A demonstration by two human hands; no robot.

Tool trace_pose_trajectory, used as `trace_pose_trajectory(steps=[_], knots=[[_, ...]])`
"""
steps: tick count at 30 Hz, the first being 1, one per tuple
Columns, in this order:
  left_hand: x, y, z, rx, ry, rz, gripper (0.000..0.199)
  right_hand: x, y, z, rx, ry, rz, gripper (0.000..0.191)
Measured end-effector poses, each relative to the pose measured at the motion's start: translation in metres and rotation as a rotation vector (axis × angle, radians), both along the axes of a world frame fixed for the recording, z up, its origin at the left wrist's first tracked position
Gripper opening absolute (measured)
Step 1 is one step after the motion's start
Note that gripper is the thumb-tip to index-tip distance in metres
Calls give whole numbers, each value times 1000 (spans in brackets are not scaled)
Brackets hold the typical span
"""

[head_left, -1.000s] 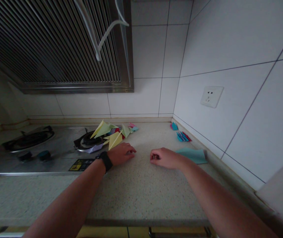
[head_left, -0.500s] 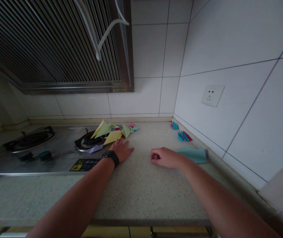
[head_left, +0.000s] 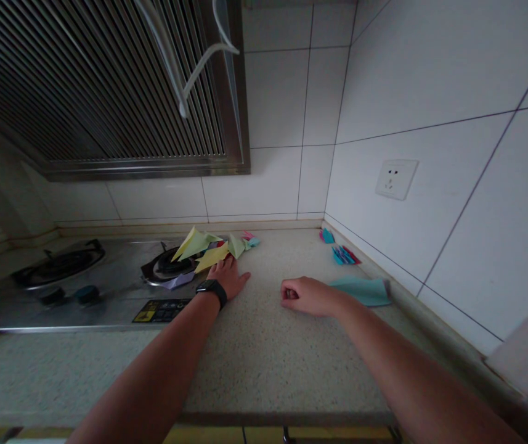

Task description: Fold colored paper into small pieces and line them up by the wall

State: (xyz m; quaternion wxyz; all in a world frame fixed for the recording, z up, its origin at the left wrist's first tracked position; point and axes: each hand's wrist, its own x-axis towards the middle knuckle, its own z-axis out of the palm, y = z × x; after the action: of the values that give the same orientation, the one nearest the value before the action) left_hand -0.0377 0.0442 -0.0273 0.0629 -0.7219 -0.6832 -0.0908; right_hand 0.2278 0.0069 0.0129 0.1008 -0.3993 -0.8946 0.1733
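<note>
Slid my left hand [head_left: 228,279], spread, onto folded yellow paper [head_left: 210,258]; right hand [head_left: 306,295] curled, can't tell what's pinched; teal paper [head_left: 363,290] near worktop's [head_left: 264,364] right edge looks unfinished.

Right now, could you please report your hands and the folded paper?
Left hand open, at yellow folded paper. Right hand curled, contents hidden. Teal paper just beyond it.
</note>
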Motion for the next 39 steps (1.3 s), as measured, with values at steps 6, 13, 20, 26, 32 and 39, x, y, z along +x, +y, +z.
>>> trace_pose_trajectory(steps=[6,13,20,26,32,39], knots=[[1,-9,5,4,4,-21,70,2,1,-2,-1,17,0,15],[-4,-26,18,10,-27,-290,53,5,0,-1,-29,50,9,16],[5,-38,32,79,-157,-507,49,10,-1,-3,-40,74,34,16],[10,-52,44,216,-336,-679,38,12,11,-4,198,210,-77,11],[15,-59,52,166,-599,-622,19,11,15,-7,208,395,-193,37],[15,-59,49,75,-707,-583,18,7,6,-3,143,329,-56,13]])
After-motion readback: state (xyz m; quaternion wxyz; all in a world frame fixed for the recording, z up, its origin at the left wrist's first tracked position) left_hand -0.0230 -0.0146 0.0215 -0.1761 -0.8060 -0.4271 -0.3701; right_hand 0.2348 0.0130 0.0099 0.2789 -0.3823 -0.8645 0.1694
